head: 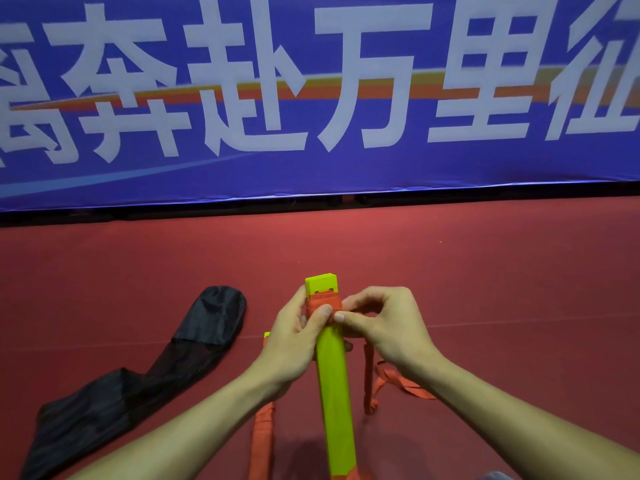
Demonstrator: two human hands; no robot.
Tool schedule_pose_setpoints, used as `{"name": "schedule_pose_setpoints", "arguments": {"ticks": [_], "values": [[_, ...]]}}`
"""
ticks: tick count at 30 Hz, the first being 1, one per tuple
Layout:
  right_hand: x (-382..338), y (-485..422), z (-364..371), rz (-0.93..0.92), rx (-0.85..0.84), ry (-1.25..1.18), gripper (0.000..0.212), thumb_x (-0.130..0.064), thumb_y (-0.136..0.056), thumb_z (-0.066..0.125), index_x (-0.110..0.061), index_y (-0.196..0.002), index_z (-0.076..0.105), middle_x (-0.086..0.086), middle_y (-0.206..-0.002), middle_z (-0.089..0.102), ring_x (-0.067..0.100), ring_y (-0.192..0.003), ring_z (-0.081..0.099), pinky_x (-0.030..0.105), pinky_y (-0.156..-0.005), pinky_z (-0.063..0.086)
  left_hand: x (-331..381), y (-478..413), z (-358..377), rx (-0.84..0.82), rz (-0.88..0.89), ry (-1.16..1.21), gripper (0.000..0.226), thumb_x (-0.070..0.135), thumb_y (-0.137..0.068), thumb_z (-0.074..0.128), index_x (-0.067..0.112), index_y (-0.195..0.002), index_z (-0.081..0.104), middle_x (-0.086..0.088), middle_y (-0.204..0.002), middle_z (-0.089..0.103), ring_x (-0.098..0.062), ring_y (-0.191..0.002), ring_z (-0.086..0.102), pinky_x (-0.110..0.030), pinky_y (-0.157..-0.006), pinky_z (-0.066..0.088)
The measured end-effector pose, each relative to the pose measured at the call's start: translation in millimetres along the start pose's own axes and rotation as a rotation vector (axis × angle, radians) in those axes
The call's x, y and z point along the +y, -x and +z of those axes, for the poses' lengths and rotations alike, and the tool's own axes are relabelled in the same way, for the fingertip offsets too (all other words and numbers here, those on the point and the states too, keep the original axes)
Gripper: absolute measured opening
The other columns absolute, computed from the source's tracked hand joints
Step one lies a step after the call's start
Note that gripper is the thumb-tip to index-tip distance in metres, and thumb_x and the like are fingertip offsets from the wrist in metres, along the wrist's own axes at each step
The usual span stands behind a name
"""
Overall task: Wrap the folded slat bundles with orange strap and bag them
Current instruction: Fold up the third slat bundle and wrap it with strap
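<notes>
A yellow-green slat bundle [334,386] stands lengthwise away from me over the red floor. An orange strap [320,303] is wound round it near its far end. My left hand [294,344] grips the bundle from the left, its thumb pressing on the strap wrap. My right hand [381,327] pinches the strap at the bundle's right side. Loose orange strap [388,381] trails down to the floor under my right wrist. A second bundle wrapped in orange strap [262,441] lies below my left forearm. A black bag [138,375] lies flat on the floor to the left.
The red floor [485,271] stretches ahead to a blue banner [311,98] with large white characters, which stands as a barrier across the back. A dark gap runs under the banner's lower edge.
</notes>
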State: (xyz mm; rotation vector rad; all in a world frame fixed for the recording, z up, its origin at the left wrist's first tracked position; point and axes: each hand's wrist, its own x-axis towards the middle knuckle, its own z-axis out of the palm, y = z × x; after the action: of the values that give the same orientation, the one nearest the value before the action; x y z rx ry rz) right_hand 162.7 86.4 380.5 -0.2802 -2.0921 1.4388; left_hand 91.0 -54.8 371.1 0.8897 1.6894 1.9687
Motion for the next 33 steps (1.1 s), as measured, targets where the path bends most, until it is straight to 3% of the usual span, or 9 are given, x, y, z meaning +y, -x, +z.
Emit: {"name": "schedule_pose_setpoints", "arguments": {"ticks": [4,7,9,11,13,18,23,29,33], "values": [[-3,-2,-2,-0.088,-0.014,0.171,0.019,-0.008,-0.077,0.08,-0.018,-0.075,0.065,-0.001,-0.068,0.07,0.016,-0.061,0.069,0.033,-0.054,0.058,-3,-1,-5,0.025,0.01,-0.005,0.021,0.007,-0.102,0.05,0.013,-0.121,0.054,-0.027,-0.109,0.066,-0.036,-0.086,0.074,-0.041,-0.064,0.062],[0,-2,-6,-0.126,-0.08,0.34,0.017,-0.017,-0.085,0.074,-0.027,-0.08,0.06,-0.009,-0.077,0.068,0.005,-0.062,0.063,0.02,-0.058,0.047,-7,0,-8,0.007,0.021,-0.016,0.021,0.006,-0.101,0.05,0.014,-0.121,0.054,-0.026,-0.107,0.066,-0.033,-0.09,0.074,-0.044,-0.067,0.063],[1,-2,-8,-0.165,-0.134,0.409,0.01,-0.016,-0.089,0.068,-0.025,-0.086,0.067,-0.011,-0.08,0.069,-0.003,-0.064,0.059,0.016,-0.064,0.042,-7,0,-9,-0.003,0.017,-0.015,0.021,0.006,-0.101,0.05,0.012,-0.122,0.053,-0.029,-0.108,0.064,-0.03,-0.088,0.074,-0.041,-0.065,0.062],[-1,-2,-8,-0.194,-0.184,0.454,0.011,-0.014,-0.092,0.062,-0.02,-0.092,0.071,-0.011,-0.08,0.069,-0.002,-0.069,0.057,0.016,-0.069,0.042,-7,0,-9,-0.014,0.009,-0.012,0.021,0.006,-0.101,0.05,0.011,-0.122,0.051,-0.032,-0.111,0.061,-0.03,-0.085,0.074,-0.038,-0.063,0.061],[-3,-3,-9,-0.169,-0.224,0.441,0.013,-0.016,-0.094,0.059,-0.019,-0.088,0.071,-0.014,-0.069,0.062,-0.002,-0.065,0.053,0.015,-0.063,0.039,-7,-1,-10,-0.011,0.001,-0.014,0.019,0.007,-0.101,0.05,0.012,-0.12,0.05,-0.035,-0.112,0.059,-0.031,-0.082,0.074,-0.036,-0.061,0.06],[0,-4,-13,-0.096,-0.243,0.311,0.017,-0.026,-0.08,0.078,-0.019,-0.07,0.067,-0.009,-0.059,0.054,0.002,-0.054,0.04,0.023,-0.054,0.035,-8,-1,-13,-0.04,-0.022,-0.043,0.013,0.014,-0.102,0.051,0.016,-0.114,0.047,-0.035,-0.104,0.063,-0.045,-0.077,0.072,-0.045,-0.064,0.062],[0,-3,-12,-0.081,-0.193,0.239,0.023,-0.02,-0.081,0.077,-0.014,-0.065,0.063,-0.01,-0.054,0.046,0.003,-0.053,0.035,0.026,-0.053,0.031,-9,-1,-11,-0.059,-0.044,0.006,0.018,0.011,-0.101,0.052,0.019,-0.117,0.048,-0.028,-0.101,0.067,-0.052,-0.082,0.07,-0.048,-0.069,0.061],[3,-5,-11,-0.033,-0.184,0.293,0.034,-0.026,-0.085,0.073,-0.021,-0.058,0.053,-0.01,-0.052,0.04,0.004,-0.05,0.032,0.027,-0.053,0.028,-8,0,-10,-0.047,-0.021,0.032,0.021,0.005,-0.101,0.051,0.017,-0.119,0.051,-0.017,-0.105,0.066,-0.053,-0.09,0.068,-0.052,-0.073,0.061],[2,-5,-11,-0.041,-0.197,0.305,0.038,-0.027,-0.088,0.071,-0.021,-0.056,0.05,-0.011,-0.047,0.039,0.004,-0.05,0.032,0.023,-0.051,0.026,-7,-1,-8,-0.012,0.0,-0.008,0.024,0.006,-0.099,0.054,0.02,-0.119,0.052,-0.022,-0.105,0.069,-0.048,-0.091,0.071,-0.055,-0.074,0.056]]}}
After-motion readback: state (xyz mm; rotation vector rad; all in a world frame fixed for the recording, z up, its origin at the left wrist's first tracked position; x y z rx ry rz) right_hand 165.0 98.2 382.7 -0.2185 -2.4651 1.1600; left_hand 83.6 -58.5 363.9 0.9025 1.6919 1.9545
